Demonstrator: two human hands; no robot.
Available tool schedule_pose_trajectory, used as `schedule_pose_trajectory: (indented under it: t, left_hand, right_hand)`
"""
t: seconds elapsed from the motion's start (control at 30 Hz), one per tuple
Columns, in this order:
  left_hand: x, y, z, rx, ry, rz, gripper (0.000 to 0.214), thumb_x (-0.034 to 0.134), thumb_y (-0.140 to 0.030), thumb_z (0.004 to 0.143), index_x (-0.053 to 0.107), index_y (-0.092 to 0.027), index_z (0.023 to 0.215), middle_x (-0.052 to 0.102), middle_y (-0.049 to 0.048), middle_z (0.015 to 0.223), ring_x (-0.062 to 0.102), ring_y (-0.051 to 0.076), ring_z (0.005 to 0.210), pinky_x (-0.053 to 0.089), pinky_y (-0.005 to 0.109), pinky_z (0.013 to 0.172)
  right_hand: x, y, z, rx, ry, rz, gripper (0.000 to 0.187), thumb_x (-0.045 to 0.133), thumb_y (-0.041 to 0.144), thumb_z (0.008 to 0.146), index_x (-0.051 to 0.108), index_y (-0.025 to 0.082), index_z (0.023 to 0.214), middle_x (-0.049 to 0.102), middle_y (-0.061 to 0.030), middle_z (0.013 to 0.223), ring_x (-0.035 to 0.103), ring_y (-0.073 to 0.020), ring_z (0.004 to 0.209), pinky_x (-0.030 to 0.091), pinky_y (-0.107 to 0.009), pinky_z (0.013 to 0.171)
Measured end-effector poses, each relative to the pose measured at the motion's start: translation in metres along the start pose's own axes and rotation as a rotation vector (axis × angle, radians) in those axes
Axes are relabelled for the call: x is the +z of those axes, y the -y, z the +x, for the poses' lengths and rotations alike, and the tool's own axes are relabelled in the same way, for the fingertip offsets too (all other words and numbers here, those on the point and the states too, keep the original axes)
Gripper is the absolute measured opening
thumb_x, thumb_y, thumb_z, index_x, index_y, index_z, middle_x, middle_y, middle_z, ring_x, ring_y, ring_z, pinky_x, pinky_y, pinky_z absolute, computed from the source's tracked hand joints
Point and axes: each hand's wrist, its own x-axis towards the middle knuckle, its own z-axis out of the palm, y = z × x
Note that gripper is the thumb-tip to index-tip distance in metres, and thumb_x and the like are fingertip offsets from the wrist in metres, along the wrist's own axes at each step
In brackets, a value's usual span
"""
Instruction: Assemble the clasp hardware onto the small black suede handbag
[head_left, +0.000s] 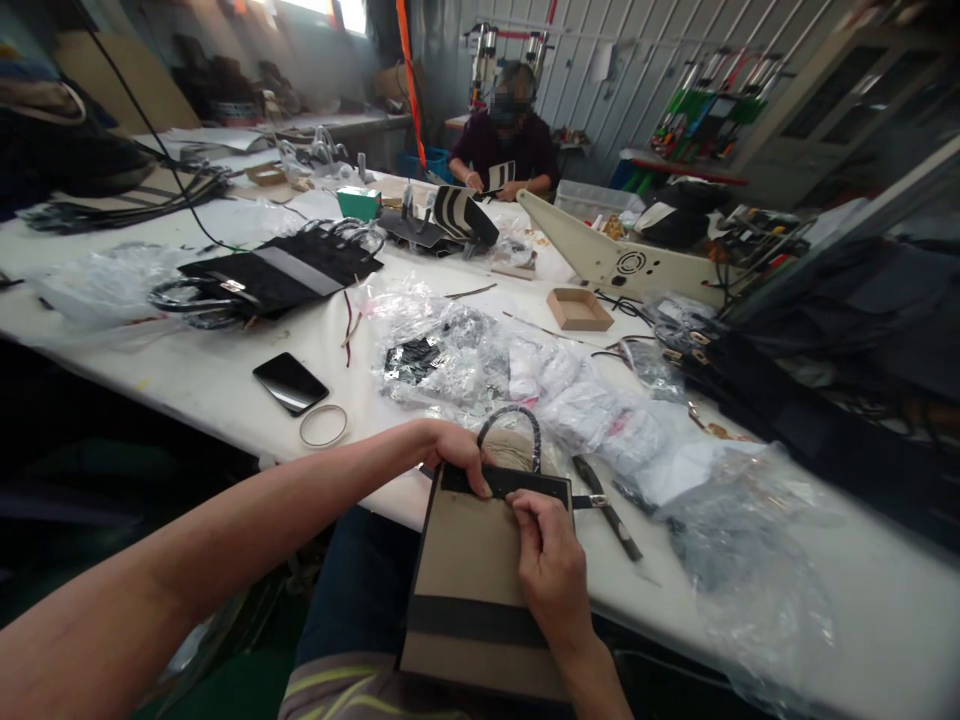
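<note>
A tan and black handbag (pixel 465 555) rests against my lap and the table edge, its looped handle (pixel 517 412) wrapped in clear plastic. My left hand (pixel 459 455) grips its black top edge, thumb on the near face. On that same black band, the fingers of my right hand (pixel 551 555) are pinched together; whatever is between them is too small to tell. A short strap with a metal buckle (pixel 596 501) sticks out from the bag's right side. Just right of it lies a dark, narrow tool (pixel 619 525).
Crumpled clear plastic (pixel 450 345) spreads beyond the bag and to the right. A phone (pixel 291 383) and a bangle (pixel 323 425) lie at left. Black bags (pixel 292 265), a cardboard tray (pixel 579 310) and a pale machine (pixel 622 255) stand farther off. A person (pixel 502 140) works opposite.
</note>
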Motion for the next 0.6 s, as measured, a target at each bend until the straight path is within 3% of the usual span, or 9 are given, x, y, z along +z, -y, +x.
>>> schedule_pose_trajectory:
  t: [0.23, 0.33, 0.43, 0.6]
  left_hand:
    - [0.0, 0.002, 0.004, 0.01, -0.016, 0.005, 0.042, 0.097, -0.024, 0.061, 0.084, -0.022, 0.1, 0.084, 0.0061, 0.087, 0.08, 0.024, 0.071, 0.067, 0.029, 0.06]
    - [0.0, 0.001, 0.004, -0.011, -0.022, 0.012, 0.043, 0.097, -0.024, 0.061, 0.084, -0.022, 0.102, 0.084, 0.0067, 0.086, 0.08, 0.026, 0.071, 0.066, 0.029, 0.058]
    - [0.002, 0.0, 0.003, -0.025, -0.043, 0.007, 0.042, 0.097, -0.023, 0.061, 0.085, -0.022, 0.101, 0.084, 0.0062, 0.085, 0.08, 0.026, 0.072, 0.066, 0.029, 0.057]
    - [0.006, -0.002, -0.001, -0.015, -0.081, 0.006, 0.035, 0.096, -0.021, 0.061, 0.083, -0.021, 0.094, 0.083, 0.0047, 0.082, 0.079, 0.024, 0.067, 0.067, 0.029, 0.058]
  right_hand:
    - [-0.026, 0.016, 0.005, 0.031, 0.057, 0.009, 0.017, 0.058, 0.023, 0.114, 0.074, 0.027, 0.117, 0.078, -0.0074, 0.124, 0.074, -0.0232, 0.117, 0.059, -0.037, 0.103]
    - [-0.039, 0.016, 0.017, 0.055, 0.069, -0.023, 0.017, 0.064, 0.027, 0.112, 0.081, 0.028, 0.112, 0.078, -0.0073, 0.117, 0.075, -0.0237, 0.108, 0.059, -0.036, 0.097]
    - [-0.046, 0.012, 0.034, 0.137, 0.188, 0.026, 0.018, 0.067, 0.029, 0.11, 0.085, 0.029, 0.108, 0.08, -0.0051, 0.107, 0.076, -0.0228, 0.097, 0.059, -0.034, 0.086]
    - [-0.04, 0.013, 0.058, 0.2, 0.365, 0.072, 0.02, 0.066, 0.027, 0.108, 0.085, 0.028, 0.109, 0.083, -0.0034, 0.11, 0.078, -0.0239, 0.102, 0.058, -0.035, 0.092]
